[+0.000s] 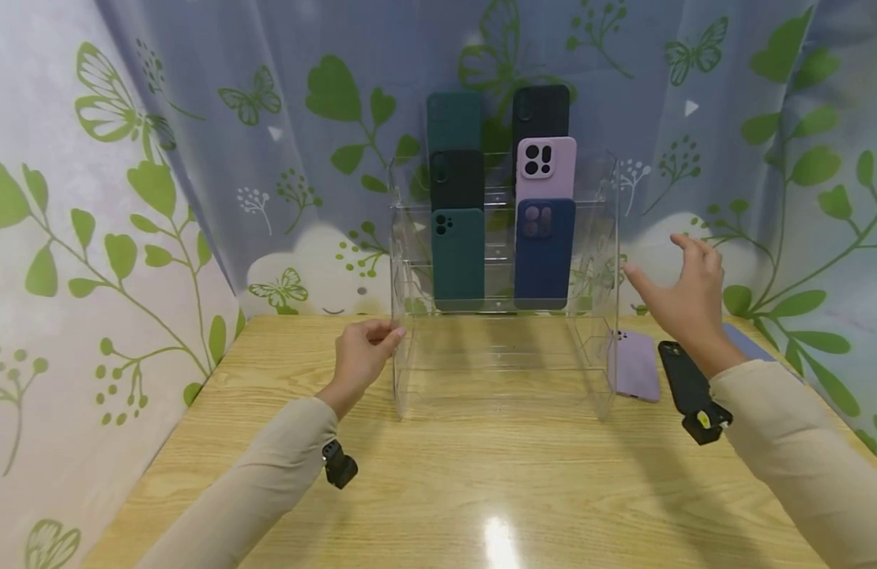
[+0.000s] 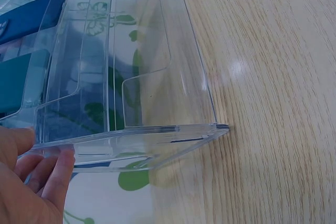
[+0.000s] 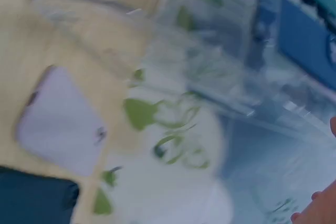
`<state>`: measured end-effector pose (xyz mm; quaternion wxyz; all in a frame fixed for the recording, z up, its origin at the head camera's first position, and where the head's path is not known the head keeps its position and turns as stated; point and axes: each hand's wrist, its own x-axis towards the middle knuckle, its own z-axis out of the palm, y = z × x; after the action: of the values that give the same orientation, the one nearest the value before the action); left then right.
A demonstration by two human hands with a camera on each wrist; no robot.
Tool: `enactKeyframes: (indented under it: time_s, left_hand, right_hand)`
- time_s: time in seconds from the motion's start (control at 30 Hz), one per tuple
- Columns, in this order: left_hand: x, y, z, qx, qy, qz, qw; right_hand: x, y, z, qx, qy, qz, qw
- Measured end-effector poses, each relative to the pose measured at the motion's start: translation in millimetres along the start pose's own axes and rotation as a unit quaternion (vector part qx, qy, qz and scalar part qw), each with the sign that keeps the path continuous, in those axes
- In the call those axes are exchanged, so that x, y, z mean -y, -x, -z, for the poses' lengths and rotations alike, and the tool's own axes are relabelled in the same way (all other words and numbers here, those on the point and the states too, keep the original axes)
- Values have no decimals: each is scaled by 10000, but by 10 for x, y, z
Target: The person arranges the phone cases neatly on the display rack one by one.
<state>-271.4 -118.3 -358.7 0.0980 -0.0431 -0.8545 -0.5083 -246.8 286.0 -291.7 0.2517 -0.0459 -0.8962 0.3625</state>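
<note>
A clear tiered acrylic display stand (image 1: 498, 359) stands on the table. Several phone cases lean in its upper tiers: teal (image 1: 458, 257), dark green (image 1: 457, 178) and another teal one in the left column; blue (image 1: 545, 257), pink (image 1: 559, 174) and black (image 1: 545, 111) in the right. My left hand (image 1: 363, 356) pinches the edge of the stand's left side panel, thumb on one face and fingers on the other in the left wrist view. My right hand (image 1: 683, 296) hovers right of the stand, fingers spread and nothing held.
Right of the stand, a lilac phone case (image 1: 636, 367), a black phone case (image 1: 680, 379) and a bluish case (image 1: 747, 342) lie on the wooden table (image 1: 438, 482), the last partly behind my forearm. A patterned curtain (image 1: 303, 158) hangs behind.
</note>
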Motion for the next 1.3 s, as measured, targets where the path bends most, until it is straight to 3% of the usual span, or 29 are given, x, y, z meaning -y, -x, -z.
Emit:
enactKeyframes:
  time_s: [0.3,0.67,0.97,1.3]
  left_hand:
    - [-3,-9,2,9,15,36,10000]
    - [-13,-4,-7,-15,10,-27,10000]
    - [-22,-1,-5,-25,2,-57,10000]
    - [-13,-2,-1,-17,-54,-34,10000]
  right_hand:
    - [-629,110,44,102,328,-542,9979]
    - [-1306,211,31,1027,475,-804,9903]
    - [-1679,280,-90,1491,934,-496,9831]
    - [-1884,322,-211,1839,1365,-521,9720]
